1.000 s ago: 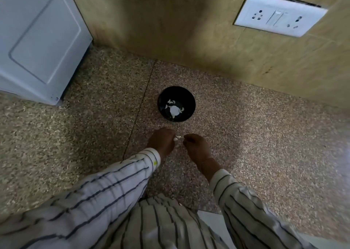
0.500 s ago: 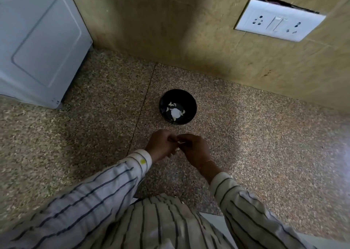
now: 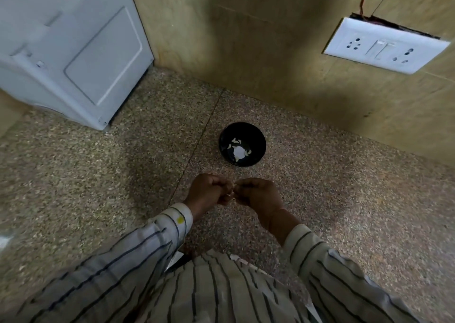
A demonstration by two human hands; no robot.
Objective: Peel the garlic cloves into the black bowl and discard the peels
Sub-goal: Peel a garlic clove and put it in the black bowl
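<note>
Both forearms, in striped shirt sleeves, extended forward over the speckled granite countertop (image 3: 344, 187) and converged near its centre. The left hand (image 3: 209, 193) and the right hand (image 3: 258, 194) were held knuckles-up, with their curled fingers meeting fingertip to fingertip between them. A small pale garlic clove (image 3: 231, 194) was pinched at that meeting point. Only a sliver of it showed between the fingers, so its long axis and pointing direction could not be determined. Which hand carried the main grip could not be determined either; both sets of fingers were closed tightly on it.

The round black bowl (image 3: 258, 139) stood upright on the countertop just beyond the hands, apart from them. It contained several peeled white garlic cloves (image 3: 237, 151) lying on its bottom.

A white appliance (image 3: 73, 52) stood at the rear left. A white switch-and-socket plate (image 3: 384, 46) was mounted on the tan wall at the rear right.
</note>
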